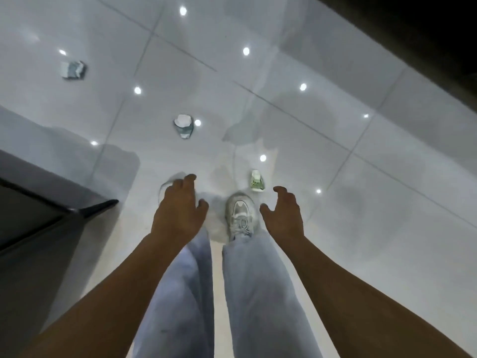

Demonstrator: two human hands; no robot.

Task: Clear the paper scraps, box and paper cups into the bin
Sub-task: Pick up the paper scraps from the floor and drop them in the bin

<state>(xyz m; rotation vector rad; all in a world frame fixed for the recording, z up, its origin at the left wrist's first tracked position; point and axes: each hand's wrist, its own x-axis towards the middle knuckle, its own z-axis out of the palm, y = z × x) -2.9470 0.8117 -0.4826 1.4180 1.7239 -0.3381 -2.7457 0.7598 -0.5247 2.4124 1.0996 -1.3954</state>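
Note:
Three crumpled pieces of litter lie on the glossy white tile floor. A green-and-white paper cup (257, 181) lies just ahead of my right shoe. A crushed white and grey-green cup (183, 126) sits farther ahead in the middle. A crumpled white and grey scrap or box (73, 70) lies at the far left. My left hand (180, 205) and my right hand (282, 213) hang above the floor, fingers loosely curled, holding nothing. The right hand is a little short of the nearest cup.
A dark grey piece of furniture (38, 202) with a sharp corner stands at the left. My legs in light jeans and a white sneaker (240, 213) are below the hands. A dark strip (413, 34) borders the floor at the upper right. Ceiling lights reflect in the tiles.

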